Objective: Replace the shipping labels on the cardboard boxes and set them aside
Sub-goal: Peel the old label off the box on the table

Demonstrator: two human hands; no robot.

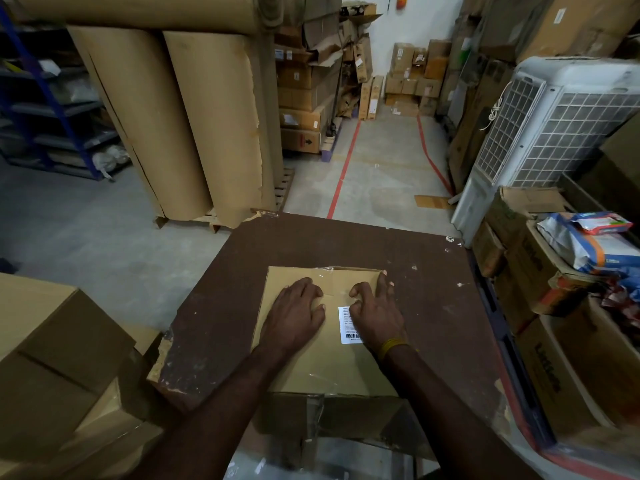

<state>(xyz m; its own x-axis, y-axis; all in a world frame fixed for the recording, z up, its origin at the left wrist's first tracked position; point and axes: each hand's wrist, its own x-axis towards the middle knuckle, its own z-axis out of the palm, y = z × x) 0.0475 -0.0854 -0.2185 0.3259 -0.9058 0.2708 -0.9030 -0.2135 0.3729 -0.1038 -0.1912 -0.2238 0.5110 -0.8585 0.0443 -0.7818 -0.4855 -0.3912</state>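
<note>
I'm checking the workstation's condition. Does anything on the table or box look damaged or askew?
Yes. The brown table has a broken near-left corner, its surface chipped away to pale core. On the cardboard box, the clear tape lies wrinkled.

My one head-worn wide-angle camera looks forward and steeply down, close over the brown table [433,341] at my front, with the warehouse aisle floor [381,161] stretching beyond.
</note>
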